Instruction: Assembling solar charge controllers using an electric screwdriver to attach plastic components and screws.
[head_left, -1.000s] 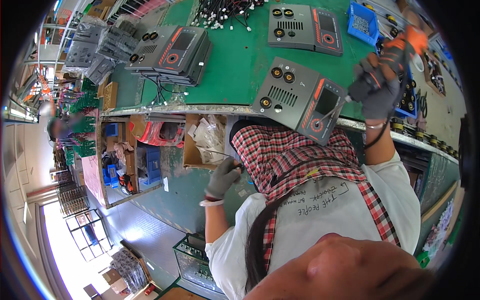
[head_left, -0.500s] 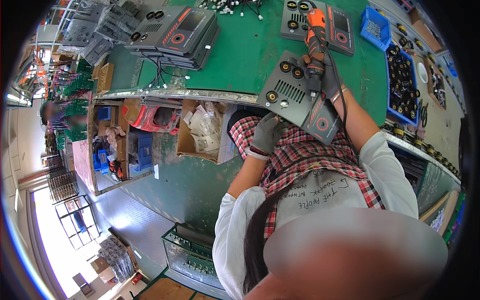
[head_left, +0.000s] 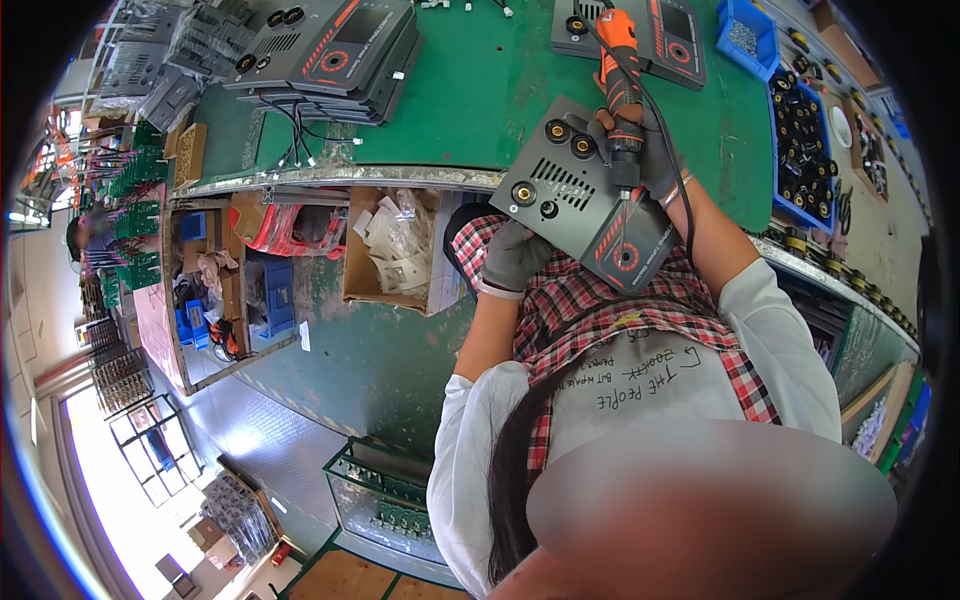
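A grey metal panel [head_left: 598, 222] lies tilted over the table's front edge and my lap. It bears black round sockets with brass centres, a row of slots and an orange-red ring. My left hand [head_left: 515, 258], in a grey glove, grips its near left edge, some fingers hidden beneath. Close to those fingers a small dark fitting [head_left: 548, 209] sits in the panel. In my gloved right hand [head_left: 655, 160] is an orange and black power screwdriver [head_left: 620, 85], pointing down at the panel; whether its tip touches cannot be made out.
Similar panels are stacked [head_left: 345, 85] at the left of the green table [head_left: 460, 110]; more [head_left: 672, 40] lie at the back. At the right stand a blue bin of screws [head_left: 742, 40] and a blue crate of black sockets [head_left: 803, 150]. An open carton [head_left: 390, 250] is under the table.
My left hand has shifted from below the panel's near edge to its left corner. The fitting's spot, bright before, now looks dark. The whole view has turned slightly.
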